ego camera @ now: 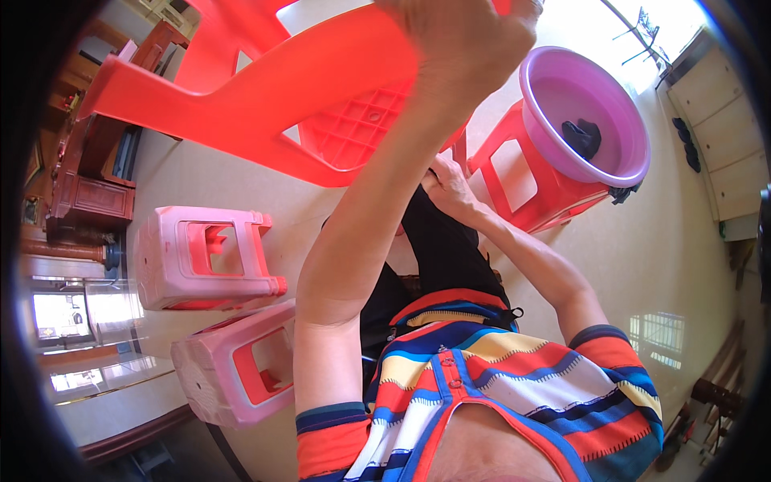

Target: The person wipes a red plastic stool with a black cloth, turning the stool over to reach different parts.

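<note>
A large red plastic stool (253,114) lies tipped before me, its ribbed seat underside (355,123) showing. My left hand (473,45) reaches across its upper right side; it is blurred, cut by the top edge, and its fingers are hidden. Lower down, my right hand (449,187) is beside the stool's lower right end, above my black trousers (440,235). My left forearm covers its fingertips, so its grip does not show. On the right, a purple plastic basin (584,114) holding water and a dark cloth (581,138) rests on another red stool (524,175).
Two faded pink-and-red stools (174,259) (211,367) lie on their sides at left, on the glossy tiled floor (181,169). Brown wooden furniture (96,199) lines the left. Pale cabinets (723,120) and dark shoes (686,144) are along the right. Dark cloth (624,191) hangs below the basin.
</note>
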Demonstrator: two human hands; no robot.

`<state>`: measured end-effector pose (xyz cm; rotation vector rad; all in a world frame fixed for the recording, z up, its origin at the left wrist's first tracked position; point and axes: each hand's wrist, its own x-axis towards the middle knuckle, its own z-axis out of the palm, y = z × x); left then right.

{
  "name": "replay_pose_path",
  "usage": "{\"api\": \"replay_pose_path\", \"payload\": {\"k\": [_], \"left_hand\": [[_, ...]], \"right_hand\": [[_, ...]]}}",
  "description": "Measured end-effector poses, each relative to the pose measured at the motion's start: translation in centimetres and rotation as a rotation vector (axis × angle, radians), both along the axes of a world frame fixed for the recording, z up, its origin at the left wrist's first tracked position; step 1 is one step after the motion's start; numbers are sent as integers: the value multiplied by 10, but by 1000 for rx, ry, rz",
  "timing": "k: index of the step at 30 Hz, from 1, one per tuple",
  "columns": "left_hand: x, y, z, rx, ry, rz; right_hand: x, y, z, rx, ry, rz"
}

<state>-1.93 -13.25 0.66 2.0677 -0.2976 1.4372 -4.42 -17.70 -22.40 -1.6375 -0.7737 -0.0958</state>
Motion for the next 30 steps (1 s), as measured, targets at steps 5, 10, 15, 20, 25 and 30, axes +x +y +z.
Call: {"api": "replay_pose_path", "payload": {"k": [5, 10, 15, 20, 25, 30], "left_hand": [[-35, 81, 35, -385, 549, -576], [-23, 176, 5, -571, 357, -220], [-25, 172, 11, -708, -224, -464], [-22, 195, 12, -499, -186, -266], [-32, 224, 11, -270, -143, -58], [-46, 241, 8, -153, -153, 53]], "right_hand": [[-16, -37, -10, -142, 161, 76], [-19, -50, -7, -107, 347, 2], [4, -32, 15, 15, 426, -81], [38, -12, 45, -70, 180, -182], [97, 16, 46, -162, -66, -261], [136, 67, 26, -633, -252, -68]]}}
